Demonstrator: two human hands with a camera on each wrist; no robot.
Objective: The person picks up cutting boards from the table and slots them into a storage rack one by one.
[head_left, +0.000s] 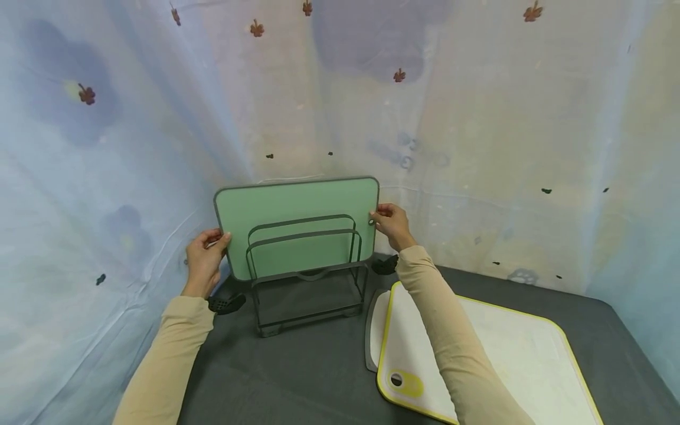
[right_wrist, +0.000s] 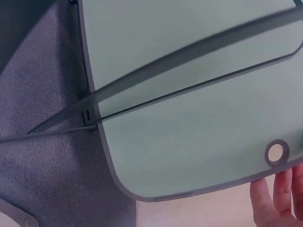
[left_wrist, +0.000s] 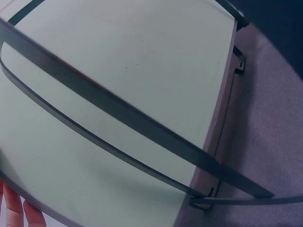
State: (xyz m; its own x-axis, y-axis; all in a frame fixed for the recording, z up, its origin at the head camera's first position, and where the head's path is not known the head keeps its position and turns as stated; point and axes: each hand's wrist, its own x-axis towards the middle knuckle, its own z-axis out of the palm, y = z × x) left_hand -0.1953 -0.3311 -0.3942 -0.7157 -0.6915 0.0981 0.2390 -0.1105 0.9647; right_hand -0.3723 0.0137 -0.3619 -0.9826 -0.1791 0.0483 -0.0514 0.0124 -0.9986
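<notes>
A green cutting board [head_left: 297,200] with a dark grey rim stands on its long edge in a dark metal rack [head_left: 304,237], behind the rack's two arches. My left hand [head_left: 204,260] pinches the board's left edge, thumb on the front face. At the right edge, my right hand [head_left: 392,224] pinches it beside the small hanging hole. In the right wrist view, fingers [right_wrist: 282,194] lie along the rim near that hole. The left wrist view shows the board's lower edge down at the rack's base, with only a few left fingertips [left_wrist: 14,208] visible.
To the right, a white cutting board [head_left: 510,342] with a yellow rim lies flat, overlapping a grey-edged board [head_left: 374,336] under it. My right forearm passes over them. A patterned curtain [head_left: 478,147] hangs close behind the dark table [head_left: 297,378].
</notes>
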